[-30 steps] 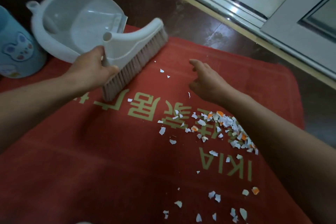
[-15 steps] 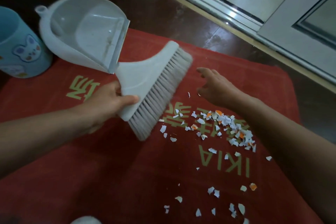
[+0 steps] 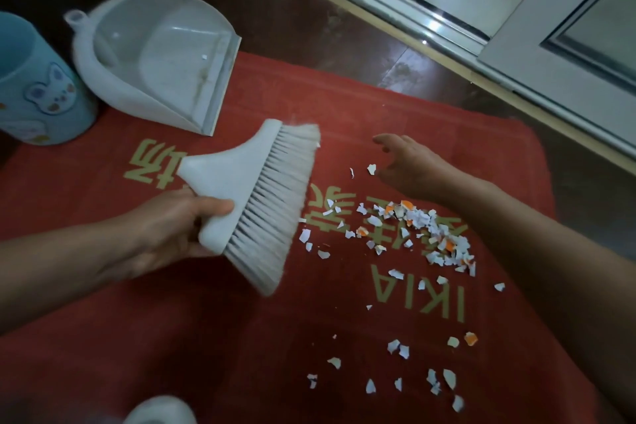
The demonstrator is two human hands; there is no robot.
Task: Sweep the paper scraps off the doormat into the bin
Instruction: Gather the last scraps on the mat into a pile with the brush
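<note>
— Where do things stand?

— The paper scraps (image 3: pixel 423 231) lie on the red doormat (image 3: pixel 155 337), most of them in a loose heap near its middle and more strewn toward the near edge. Nothing seems to have reached the dustpan (image 3: pixel 113 79) or the blue bin (image 3: pixel 34 96) yet.

— And the hands?

— The left hand (image 3: pixel 165 227) has its fingers curled round the handle of the white brush (image 3: pixel 247 196), whose bristles are just beside the heap. The right hand (image 3: pixel 413 169) hangs over the mat beyond the heap, its fingers loosely spread and holding nothing.

— How should the sweep go?

— Probably in short, low strokes toward the dustpan's lip, which rests on the mat's far corner. The free hand could steady the pan. Hard flicks would likely scatter such light bits.

— Anything unclear?

— The bristles are blurred, so whether they touch the mat can't be told. The bin is cut off at the left edge and its inside is hidden. A white object (image 3: pixel 161 411) at the bottom edge is too cropped to name.
</note>
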